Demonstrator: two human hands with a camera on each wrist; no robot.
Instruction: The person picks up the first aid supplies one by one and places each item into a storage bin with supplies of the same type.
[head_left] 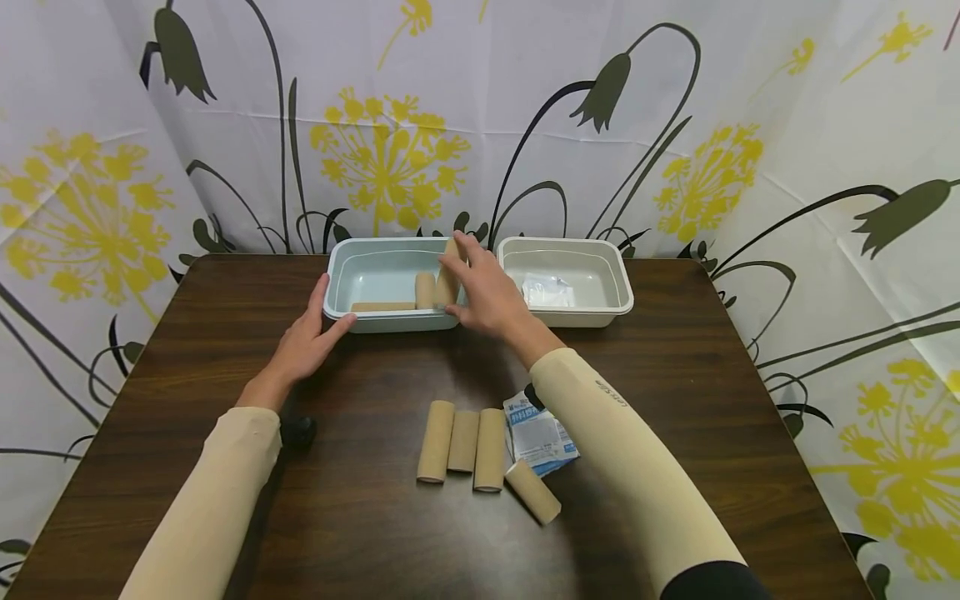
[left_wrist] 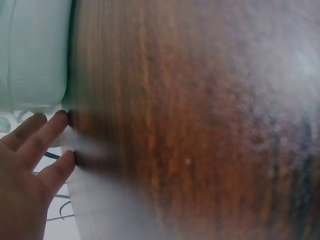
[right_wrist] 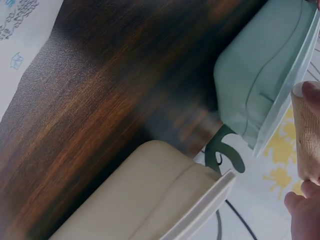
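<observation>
My right hand (head_left: 486,292) pinches a cardboard tube (head_left: 448,283), held tilted over the right end of a pale blue plastic bin (head_left: 367,323). In the right wrist view the thumb and fingers grip the tube (right_wrist: 307,135) at its two ends. Inside the bin, one tube (head_left: 382,307) lies along the front wall and a shorter-looking tube (head_left: 424,290) stands out beside the held one. At the bin's left end my left hand (head_left: 300,346) rests with fingers and thumb spread, close to the corner in the left wrist view.
An off-white bin (head_left: 592,318) with a white packet (head_left: 547,291) inside stands right of the blue one. Several cardboard tubes (head_left: 435,442) lie on the dark wood table (head_left: 360,517), beside a blue and white printed packet (head_left: 542,433). A patterned curtain (head_left: 510,108) hangs behind.
</observation>
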